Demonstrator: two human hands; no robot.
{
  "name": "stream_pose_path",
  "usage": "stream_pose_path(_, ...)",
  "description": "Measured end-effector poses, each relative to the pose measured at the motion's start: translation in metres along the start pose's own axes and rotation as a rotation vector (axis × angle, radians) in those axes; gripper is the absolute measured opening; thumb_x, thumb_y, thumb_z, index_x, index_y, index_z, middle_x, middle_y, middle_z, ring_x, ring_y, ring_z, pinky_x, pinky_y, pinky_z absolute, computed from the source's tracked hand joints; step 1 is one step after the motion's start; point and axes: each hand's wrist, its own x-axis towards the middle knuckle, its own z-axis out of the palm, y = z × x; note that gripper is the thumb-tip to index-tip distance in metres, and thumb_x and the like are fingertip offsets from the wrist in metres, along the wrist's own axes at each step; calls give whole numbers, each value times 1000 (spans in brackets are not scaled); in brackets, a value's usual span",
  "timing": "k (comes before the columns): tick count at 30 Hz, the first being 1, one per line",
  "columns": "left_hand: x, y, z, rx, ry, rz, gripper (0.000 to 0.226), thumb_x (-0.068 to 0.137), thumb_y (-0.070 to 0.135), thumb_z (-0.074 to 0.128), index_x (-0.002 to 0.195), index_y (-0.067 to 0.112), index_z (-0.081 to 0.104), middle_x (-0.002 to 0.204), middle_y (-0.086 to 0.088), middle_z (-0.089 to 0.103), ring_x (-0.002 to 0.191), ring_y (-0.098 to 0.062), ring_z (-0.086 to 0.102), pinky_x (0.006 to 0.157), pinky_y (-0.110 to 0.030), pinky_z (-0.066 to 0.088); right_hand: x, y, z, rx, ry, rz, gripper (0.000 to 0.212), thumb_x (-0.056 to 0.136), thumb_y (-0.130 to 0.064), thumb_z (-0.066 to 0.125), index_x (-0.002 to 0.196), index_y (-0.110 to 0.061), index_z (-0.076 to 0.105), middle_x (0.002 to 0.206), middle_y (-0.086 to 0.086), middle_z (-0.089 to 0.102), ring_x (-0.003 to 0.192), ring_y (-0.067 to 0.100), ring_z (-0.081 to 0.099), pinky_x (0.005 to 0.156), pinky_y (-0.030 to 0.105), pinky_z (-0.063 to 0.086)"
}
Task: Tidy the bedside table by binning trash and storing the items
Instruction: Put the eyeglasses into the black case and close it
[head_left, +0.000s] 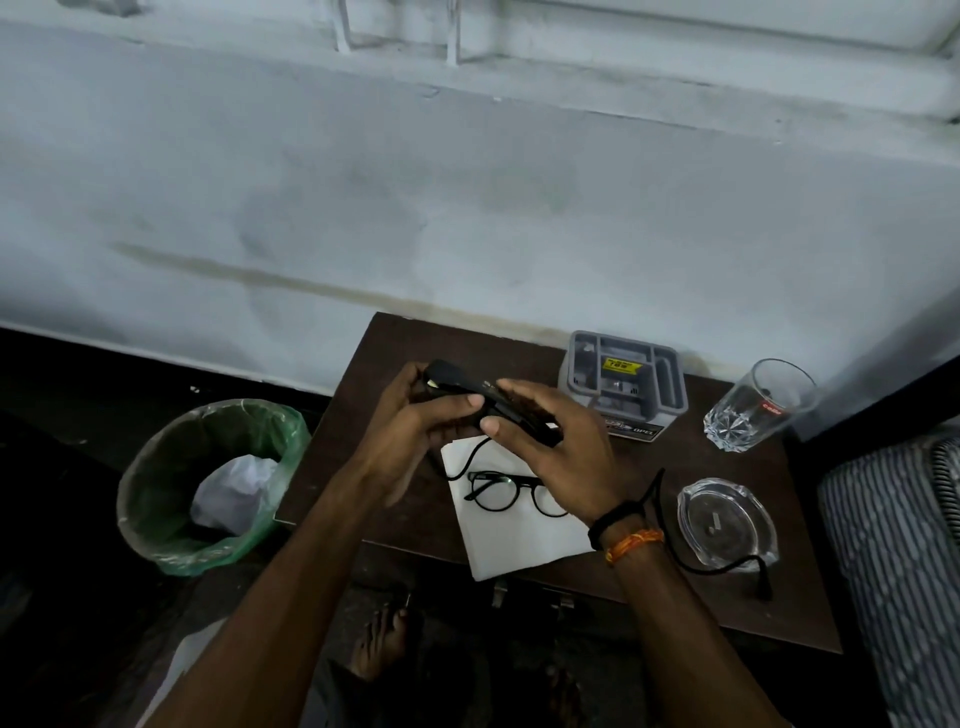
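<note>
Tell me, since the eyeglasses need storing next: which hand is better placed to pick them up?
Probably the right hand: it hovers directly above the eyeglasses, while the left hand is farther off, gripping the black case.

Two bare forearms reach forward from the bottom of the view, converging toward the middle. The left hand (410, 415) is raised with its back toward the camera, fingers curled around one end of a black, oblong device (470, 395), thumb lying along its near side. The right hand (558, 457) sits just beside it, palm down, fingers bent over the device's other end and thumb pressed against its near edge. The right wrist wears a black cord band (618, 519) and an orange thread band (635, 543).
</note>
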Motion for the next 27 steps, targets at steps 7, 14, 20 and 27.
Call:
stream_pose_path(7,3,6,-2,-96,-2,-90,50,66,4,77,110,10,53,105,-16,70,89,-34,74,73,-40,60,4,2,-10,24,14,37,51,76,-68,67,116,-35,72,114,-18,72,107,-6,63,94,23,51)
stream_pose_path(14,7,1,5,-98,-156,-6,68,64,-11,68,117,24,44,99,-3,67,83,-19,70,70,-36,59,10,3,-26,150,200,83,33,82,-63,65,99,-37,75,98,-21,75,96,-3,68,84,20,53)
stream_pose_path(20,11,12,-1,94,-321,129,66,67,-13,72,116,23,46,100,0,62,87,-16,59,72,-33,55,18,1,-30,350,363,114,27,76,-50,75,93,-30,76,95,-13,77,95,3,71,78,13,54)
stream_pose_path(27,16,17,-4,337,-399,116,83,56,-5,88,128,25,63,124,4,64,118,-9,57,86,-30,55,21,4,-34,477,446,206,38,69,-48,82,94,-20,78,99,-1,78,99,16,73,90,33,59)
